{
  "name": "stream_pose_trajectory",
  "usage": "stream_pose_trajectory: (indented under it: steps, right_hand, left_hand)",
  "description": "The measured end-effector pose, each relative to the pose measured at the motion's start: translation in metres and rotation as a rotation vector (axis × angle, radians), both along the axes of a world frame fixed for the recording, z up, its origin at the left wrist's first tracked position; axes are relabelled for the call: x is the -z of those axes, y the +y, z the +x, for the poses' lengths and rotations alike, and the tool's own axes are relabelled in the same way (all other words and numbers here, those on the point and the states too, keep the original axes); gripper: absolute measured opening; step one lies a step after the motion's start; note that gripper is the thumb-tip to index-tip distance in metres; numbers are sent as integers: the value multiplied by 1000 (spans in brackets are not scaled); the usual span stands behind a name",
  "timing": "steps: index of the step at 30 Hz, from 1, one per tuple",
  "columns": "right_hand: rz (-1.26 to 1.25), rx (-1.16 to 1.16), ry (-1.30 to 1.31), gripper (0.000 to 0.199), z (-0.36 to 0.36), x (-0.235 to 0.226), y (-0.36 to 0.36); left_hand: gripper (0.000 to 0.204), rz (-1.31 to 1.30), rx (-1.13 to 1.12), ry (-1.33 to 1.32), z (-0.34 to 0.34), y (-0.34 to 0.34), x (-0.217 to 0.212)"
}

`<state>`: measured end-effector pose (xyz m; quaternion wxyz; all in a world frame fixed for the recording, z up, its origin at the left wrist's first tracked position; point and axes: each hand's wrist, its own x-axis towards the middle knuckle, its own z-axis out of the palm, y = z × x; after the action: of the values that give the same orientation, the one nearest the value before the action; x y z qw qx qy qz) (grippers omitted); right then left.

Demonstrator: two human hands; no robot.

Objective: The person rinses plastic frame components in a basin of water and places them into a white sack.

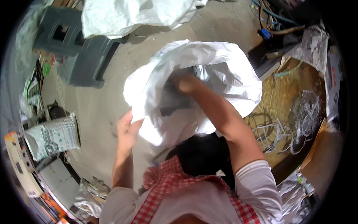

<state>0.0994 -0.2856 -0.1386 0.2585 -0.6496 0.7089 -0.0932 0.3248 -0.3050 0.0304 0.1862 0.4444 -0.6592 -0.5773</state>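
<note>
A large white sack (238,86) stands in front of me with its mouth wide and its rim folded outward. My left hand (128,128) is closed on the rim at the near left side, thumb and fingers pinching the material. My right arm reaches down through the mouth. Inside the sack, my right hand (183,81) is partly visible near the far left inner wall, blurred, with its fingers hidden. Grey and dark shapes lie in the sack around that hand, too unclear to name.
Beyond the sack lies another white sack (134,15), partly over a dark grey plastic stool (87,61). A filled printed bag (54,136) is at the left. To the right, a brown bin (278,91) holds loose white strapping (276,134). Hoses (279,30) lie at the upper right.
</note>
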Motion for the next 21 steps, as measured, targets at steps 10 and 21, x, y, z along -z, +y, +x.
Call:
stream_pose_trajectory:
  steps: [10,21]
  right_hand:
    - [-16,119,10,34,14,42,-6]
    - [55,41,284,36,80,37,-8]
  left_hand:
    - [29,110,-117,96,20,-12,40]
    - [30,119,-265,150,11,-23,33]
